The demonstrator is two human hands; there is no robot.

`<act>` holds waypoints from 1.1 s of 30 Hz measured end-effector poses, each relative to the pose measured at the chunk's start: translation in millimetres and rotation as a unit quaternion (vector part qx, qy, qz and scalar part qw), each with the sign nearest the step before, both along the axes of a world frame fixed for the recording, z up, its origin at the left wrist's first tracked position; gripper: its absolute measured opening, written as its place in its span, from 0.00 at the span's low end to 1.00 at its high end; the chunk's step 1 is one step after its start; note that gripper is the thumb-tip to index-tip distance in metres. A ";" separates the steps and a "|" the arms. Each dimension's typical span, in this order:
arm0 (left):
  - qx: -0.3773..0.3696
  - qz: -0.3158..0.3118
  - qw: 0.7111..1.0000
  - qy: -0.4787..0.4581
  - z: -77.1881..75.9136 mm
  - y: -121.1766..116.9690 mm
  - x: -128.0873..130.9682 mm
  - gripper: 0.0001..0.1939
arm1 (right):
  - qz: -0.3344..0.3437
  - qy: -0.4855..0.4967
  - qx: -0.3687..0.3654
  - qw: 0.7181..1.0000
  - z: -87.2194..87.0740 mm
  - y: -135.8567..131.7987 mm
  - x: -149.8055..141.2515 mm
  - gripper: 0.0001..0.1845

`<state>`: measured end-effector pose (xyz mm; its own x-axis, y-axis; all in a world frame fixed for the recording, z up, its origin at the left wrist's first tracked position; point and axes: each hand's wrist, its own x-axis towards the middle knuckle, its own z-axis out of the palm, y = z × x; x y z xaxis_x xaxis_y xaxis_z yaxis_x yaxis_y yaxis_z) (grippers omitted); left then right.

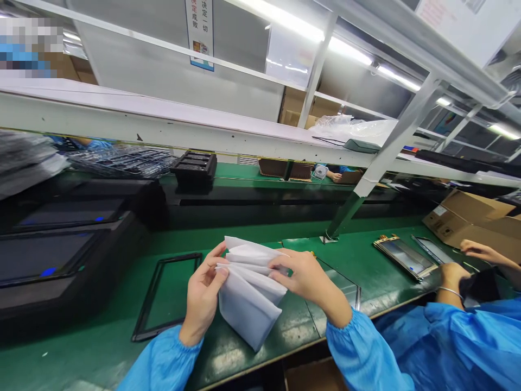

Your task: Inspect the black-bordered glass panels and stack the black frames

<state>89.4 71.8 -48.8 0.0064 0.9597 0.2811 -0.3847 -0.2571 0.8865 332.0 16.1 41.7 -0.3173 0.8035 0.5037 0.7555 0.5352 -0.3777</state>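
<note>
A partly folded, soft white sheet (248, 307), cloth or thin foam, hangs between my hands above the green bench. My left hand (204, 288) pinches its left edge between thumb and fingers. On the opposite side, my right hand (303, 274) grips the upper folds with thumb and fingertips. Beside my left hand, a black rectangular frame (146, 301) lies on the bench. A clear glass panel (337, 279) lies partly behind my right forearm.
Dark panels with blue tabs (49, 271) rest in black foam at left. A black tray (194, 167) stands behind. Rightward are stacked screen panels (405, 258), a cardboard box (468, 217) and a co-worker's hands (451, 277). A slanted post (345, 217) rises from the bench.
</note>
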 end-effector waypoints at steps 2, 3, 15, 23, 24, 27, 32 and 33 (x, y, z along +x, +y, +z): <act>0.009 -0.001 1.000 -0.006 1.9 0.4 0.2 0.12 | -0.010 0.010 0.015 1.000 -2.4 2.2 -1.5 0.07; 0.013 -0.003 1.000 -0.006 2.7 0.9 0.0 0.12 | -0.018 0.020 0.024 0.999 -3.8 3.3 -2.1 0.09; 0.059 0.014 0.998 0.008 30.2 14.9 0.7 0.07 | -0.075 0.126 0.053 0.988 18.0 -0.3 -13.8 0.09; 0.057 0.077 0.994 0.043 63.8 27.7 4.6 0.11 | -0.059 0.088 -0.009 0.994 32.8 -15.9 -24.3 0.13; 0.058 0.076 0.994 0.044 65.0 28.9 3.5 0.13 | -0.067 0.079 -0.007 0.995 30.4 -15.0 -26.8 0.13; 0.064 0.010 0.995 0.074 63.4 32.6 -1.9 0.30 | -0.085 0.085 0.011 0.993 23.2 -7.9 -31.5 0.09; 0.052 -0.053 0.982 0.176 51.8 38.7 -6.5 0.20 | -0.044 0.178 0.013 0.983 -2.6 -6.7 -18.3 0.24; 0.051 -0.041 0.982 0.180 50.5 39.0 -5.6 0.16 | -0.023 0.227 -0.001 0.974 -16.1 -9.9 -14.8 0.40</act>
<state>83.9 110.8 1.8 0.1989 0.9190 0.3404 -0.0748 -0.3321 0.9403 317.2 6.2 25.6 -0.0250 0.8123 0.5827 0.5336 0.5037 -0.6794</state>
